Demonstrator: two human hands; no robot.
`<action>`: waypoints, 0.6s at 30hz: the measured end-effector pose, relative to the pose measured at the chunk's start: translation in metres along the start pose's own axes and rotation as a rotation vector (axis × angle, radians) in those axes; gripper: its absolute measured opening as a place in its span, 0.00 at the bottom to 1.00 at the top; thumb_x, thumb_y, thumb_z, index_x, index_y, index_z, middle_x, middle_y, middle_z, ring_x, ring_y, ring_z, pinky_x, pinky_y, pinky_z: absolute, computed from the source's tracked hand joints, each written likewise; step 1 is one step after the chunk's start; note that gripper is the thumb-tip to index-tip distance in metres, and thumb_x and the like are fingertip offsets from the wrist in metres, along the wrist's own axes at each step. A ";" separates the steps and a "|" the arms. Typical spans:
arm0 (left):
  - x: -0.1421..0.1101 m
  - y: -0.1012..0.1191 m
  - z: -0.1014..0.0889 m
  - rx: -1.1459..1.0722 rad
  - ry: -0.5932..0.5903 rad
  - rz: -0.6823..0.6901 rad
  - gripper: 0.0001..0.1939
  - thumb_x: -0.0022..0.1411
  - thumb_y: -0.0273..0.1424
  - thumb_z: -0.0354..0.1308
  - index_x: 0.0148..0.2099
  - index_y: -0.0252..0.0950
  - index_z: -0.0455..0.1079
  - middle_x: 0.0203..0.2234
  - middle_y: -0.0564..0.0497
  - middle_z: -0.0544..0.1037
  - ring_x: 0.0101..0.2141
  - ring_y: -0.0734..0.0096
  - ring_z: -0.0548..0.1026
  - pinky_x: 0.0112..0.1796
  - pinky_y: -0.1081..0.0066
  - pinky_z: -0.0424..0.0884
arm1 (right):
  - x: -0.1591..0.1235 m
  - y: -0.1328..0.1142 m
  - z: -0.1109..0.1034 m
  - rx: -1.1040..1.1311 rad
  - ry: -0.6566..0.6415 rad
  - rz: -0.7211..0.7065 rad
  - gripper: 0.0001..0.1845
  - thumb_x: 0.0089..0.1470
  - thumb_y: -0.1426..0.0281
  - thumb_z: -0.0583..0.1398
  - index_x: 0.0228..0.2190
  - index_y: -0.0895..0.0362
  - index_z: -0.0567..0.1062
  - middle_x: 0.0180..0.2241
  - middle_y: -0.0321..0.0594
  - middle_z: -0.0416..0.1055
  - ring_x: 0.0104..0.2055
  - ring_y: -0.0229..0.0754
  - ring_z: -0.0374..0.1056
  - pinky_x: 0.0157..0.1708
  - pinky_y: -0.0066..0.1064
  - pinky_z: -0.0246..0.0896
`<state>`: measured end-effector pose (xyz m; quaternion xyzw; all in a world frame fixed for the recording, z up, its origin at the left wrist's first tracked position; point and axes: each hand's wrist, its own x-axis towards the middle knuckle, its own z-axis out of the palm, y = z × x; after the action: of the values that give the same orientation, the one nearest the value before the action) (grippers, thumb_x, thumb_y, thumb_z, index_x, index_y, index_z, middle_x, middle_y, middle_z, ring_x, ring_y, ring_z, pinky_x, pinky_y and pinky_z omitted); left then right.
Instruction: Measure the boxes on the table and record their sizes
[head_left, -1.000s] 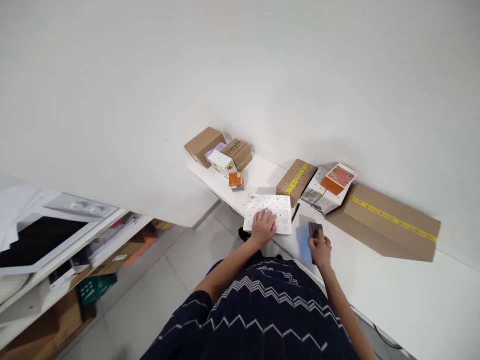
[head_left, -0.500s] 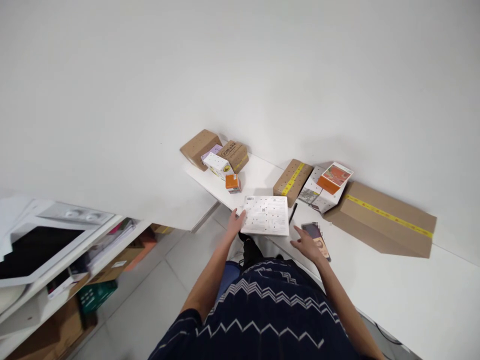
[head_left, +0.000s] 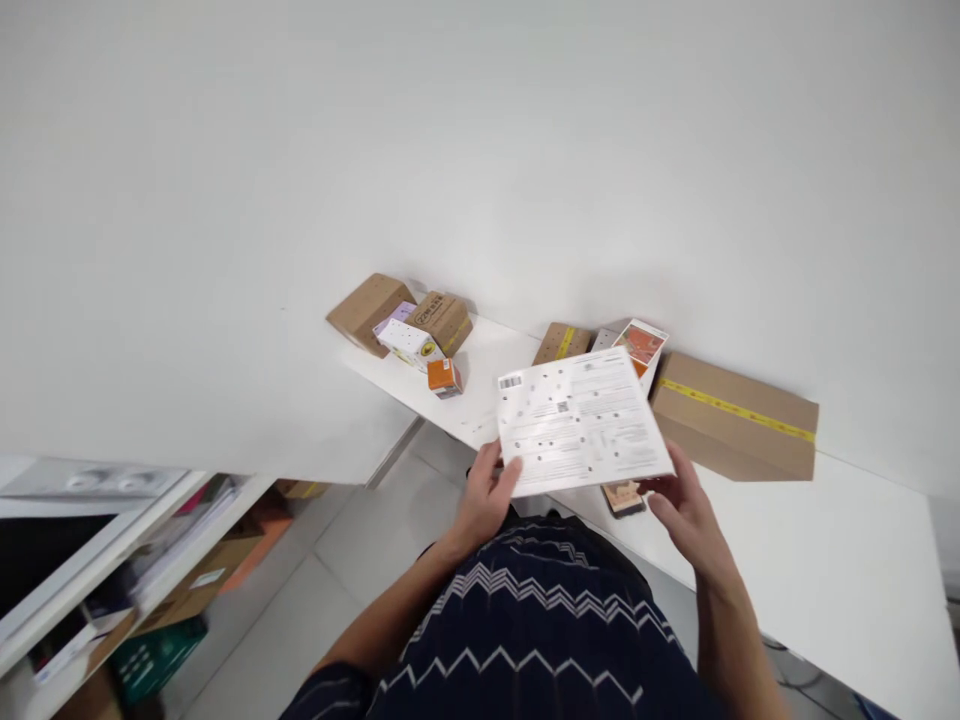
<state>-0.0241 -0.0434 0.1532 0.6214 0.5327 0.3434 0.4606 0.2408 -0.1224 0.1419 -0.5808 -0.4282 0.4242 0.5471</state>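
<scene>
A flat white box [head_left: 581,425] with printed text, a barcode and scattered dark specks is raised and tilted above the table. My left hand [head_left: 484,495] grips its near left corner, the thumb lying on top. At the near right corner is my right hand [head_left: 686,505], its fingers partly hidden behind the box edge and its thumb below. Beneath the box, close to my right fingers, part of a phone [head_left: 624,498] shows on the table. The box covers the rest of the phone.
On the white table [head_left: 847,560], a small orange box [head_left: 444,377], a white box [head_left: 409,345] and brown cartons stand at the left. A taped carton [head_left: 561,342], an orange-and-white box [head_left: 643,345] and a long carton [head_left: 739,415] line the wall. Shelves [head_left: 150,560] stand at lower left.
The white box has come up off the table, closer to me, and tilted. My right hand has moved from beside the phone to the box's right corner. The view has shifted slightly.
</scene>
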 end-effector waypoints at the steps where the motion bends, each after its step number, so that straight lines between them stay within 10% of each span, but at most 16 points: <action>1: 0.003 0.012 0.007 -0.008 -0.055 0.056 0.22 0.63 0.42 0.50 0.56 0.40 0.66 0.44 0.46 0.71 0.45 0.62 0.70 0.44 0.66 0.71 | -0.007 -0.004 -0.007 -0.019 0.101 -0.047 0.34 0.47 0.63 0.63 0.57 0.47 0.62 0.46 0.44 0.67 0.33 0.40 0.66 0.32 0.36 0.68; 10: 0.077 0.095 0.120 -0.135 -0.666 0.365 0.33 0.63 0.46 0.49 0.66 0.42 0.50 0.54 0.45 0.68 0.50 0.56 0.68 0.46 0.59 0.70 | -0.022 -0.008 -0.078 -0.262 1.024 -0.343 0.28 0.49 0.59 0.59 0.53 0.49 0.67 0.40 0.42 0.70 0.24 0.39 0.62 0.25 0.38 0.60; 14: 0.102 0.091 0.181 -0.254 -0.802 0.349 0.35 0.61 0.48 0.51 0.66 0.41 0.50 0.60 0.42 0.61 0.53 0.54 0.67 0.50 0.57 0.68 | 0.005 0.013 -0.110 -0.181 1.089 -0.227 0.28 0.50 0.59 0.58 0.54 0.47 0.65 0.46 0.44 0.69 0.25 0.40 0.67 0.28 0.42 0.62; 18: 0.106 0.051 0.184 -0.204 -0.704 0.346 0.33 0.60 0.46 0.55 0.64 0.42 0.54 0.61 0.44 0.60 0.57 0.56 0.63 0.52 0.59 0.66 | 0.027 0.032 -0.127 0.007 1.016 -0.182 0.29 0.48 0.64 0.57 0.53 0.44 0.63 0.55 0.42 0.63 0.42 0.47 0.73 0.40 0.49 0.63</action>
<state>0.1831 0.0215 0.1318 0.7324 0.1934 0.2333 0.6097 0.3710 -0.1318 0.1145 -0.6722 -0.1558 0.0404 0.7226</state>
